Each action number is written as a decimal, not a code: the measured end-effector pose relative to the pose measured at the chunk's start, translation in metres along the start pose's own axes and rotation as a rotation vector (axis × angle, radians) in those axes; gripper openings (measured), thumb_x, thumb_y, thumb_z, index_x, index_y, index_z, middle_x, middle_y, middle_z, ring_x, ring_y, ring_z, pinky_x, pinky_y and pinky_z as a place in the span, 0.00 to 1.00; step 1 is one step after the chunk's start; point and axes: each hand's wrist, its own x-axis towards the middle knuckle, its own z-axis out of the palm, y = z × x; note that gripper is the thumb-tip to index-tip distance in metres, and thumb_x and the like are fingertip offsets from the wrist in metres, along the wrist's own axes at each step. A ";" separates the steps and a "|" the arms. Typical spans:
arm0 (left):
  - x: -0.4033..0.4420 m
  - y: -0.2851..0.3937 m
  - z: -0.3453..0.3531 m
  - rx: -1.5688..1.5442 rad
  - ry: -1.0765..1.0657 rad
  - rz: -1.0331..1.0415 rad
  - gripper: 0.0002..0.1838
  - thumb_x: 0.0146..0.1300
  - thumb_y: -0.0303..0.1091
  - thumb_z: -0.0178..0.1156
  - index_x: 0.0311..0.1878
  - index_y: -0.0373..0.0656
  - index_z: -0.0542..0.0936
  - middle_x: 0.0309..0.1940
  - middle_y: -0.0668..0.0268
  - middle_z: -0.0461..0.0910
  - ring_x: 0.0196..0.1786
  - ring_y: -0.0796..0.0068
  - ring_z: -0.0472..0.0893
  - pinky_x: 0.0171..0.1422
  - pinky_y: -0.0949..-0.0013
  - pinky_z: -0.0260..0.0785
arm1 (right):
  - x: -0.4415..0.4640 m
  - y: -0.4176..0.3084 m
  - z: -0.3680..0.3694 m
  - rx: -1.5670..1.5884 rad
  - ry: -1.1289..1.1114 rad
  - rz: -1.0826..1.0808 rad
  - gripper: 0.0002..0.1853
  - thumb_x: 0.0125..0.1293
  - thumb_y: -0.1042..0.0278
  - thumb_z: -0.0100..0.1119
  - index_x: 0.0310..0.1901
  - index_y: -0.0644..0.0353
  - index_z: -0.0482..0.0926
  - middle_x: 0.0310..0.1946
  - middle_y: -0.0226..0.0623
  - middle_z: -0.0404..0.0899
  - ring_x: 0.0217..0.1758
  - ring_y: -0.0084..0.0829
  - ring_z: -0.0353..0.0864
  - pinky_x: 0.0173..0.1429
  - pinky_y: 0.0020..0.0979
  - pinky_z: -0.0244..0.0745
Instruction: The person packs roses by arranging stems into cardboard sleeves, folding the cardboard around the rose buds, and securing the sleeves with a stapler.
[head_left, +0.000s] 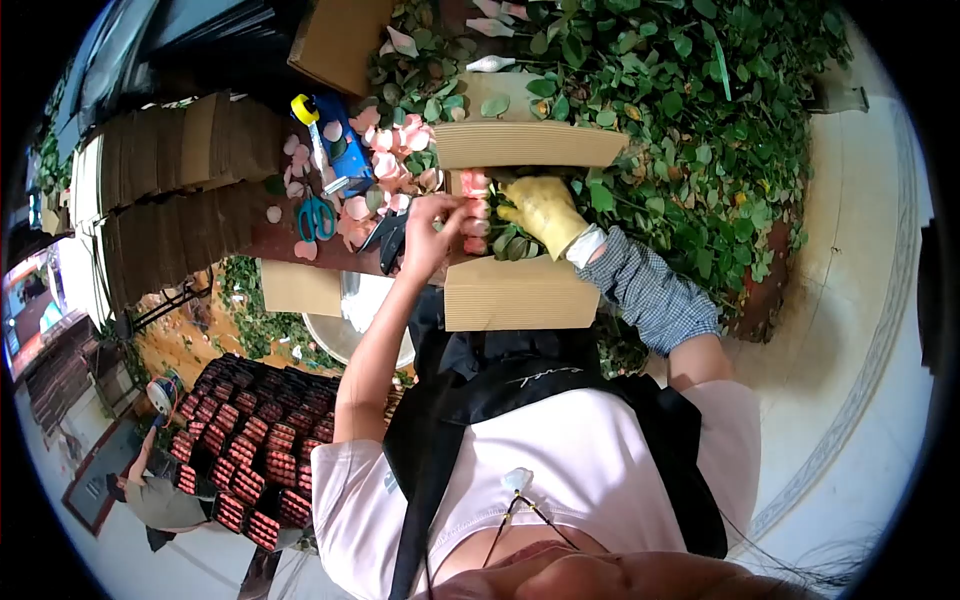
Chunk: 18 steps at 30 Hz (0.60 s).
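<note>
Left hand (432, 235), bare and with its fingers bent, was at the near edge of a column of pink rose heads (475, 212), its fingertips against or just beside the blooms; whether they pinched one could not be told. These heads lay between two pieces of ribbed brown cardboard, an upper flap (530, 146) and a lower flap (520, 295) close to the wearer's body. Opposite, the right hand (545, 210), in a yellow glove, rested over the leafy rose stems (515, 243), fingers pointing toward the flowers; its grip was hidden among the foliage. A checked sleeve (650, 295) covered that forearm. Just beside the left hand lay a black tool (388, 240), and past it loose pink petals (395, 150), teal-handled scissors (316, 218), a blue object (347, 160) and a yellow ring (304, 109) on the reddish tabletop (285, 245). Beyond the glove, a large heap of green stems and leaves (680, 130) spread across the upper right. Stacked brown cardboard (190, 145) stood at the left. Lower down, many dark packs of red blooms (250, 440) were ranged together, and another person (165, 495) was near them at the lower left.
</note>
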 end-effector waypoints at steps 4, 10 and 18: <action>0.016 -0.025 0.029 0.189 0.169 -0.087 0.24 0.52 0.39 0.76 0.52 0.41 0.84 0.63 0.44 0.68 0.65 0.45 0.68 0.69 0.51 0.62 | 0.003 0.002 0.001 0.002 0.037 -0.074 0.19 0.65 0.47 0.63 0.40 0.58 0.84 0.32 0.42 0.85 0.37 0.46 0.85 0.40 0.45 0.80; 0.011 -0.028 0.048 0.154 0.217 -0.112 0.19 0.55 0.36 0.73 0.48 0.36 0.85 0.70 0.47 0.64 0.71 0.46 0.63 0.75 0.52 0.57 | -0.018 -0.005 -0.029 0.291 0.337 -0.160 0.15 0.64 0.61 0.63 0.52 0.54 0.80 0.39 0.42 0.85 0.42 0.46 0.83 0.46 0.48 0.77; 0.010 -0.013 0.034 0.214 0.194 -0.088 0.21 0.56 0.34 0.72 0.53 0.37 0.83 0.68 0.46 0.67 0.69 0.46 0.66 0.74 0.53 0.60 | 0.012 -0.018 -0.017 0.041 0.011 -0.001 0.13 0.63 0.61 0.64 0.42 0.61 0.79 0.33 0.47 0.82 0.37 0.51 0.82 0.43 0.49 0.78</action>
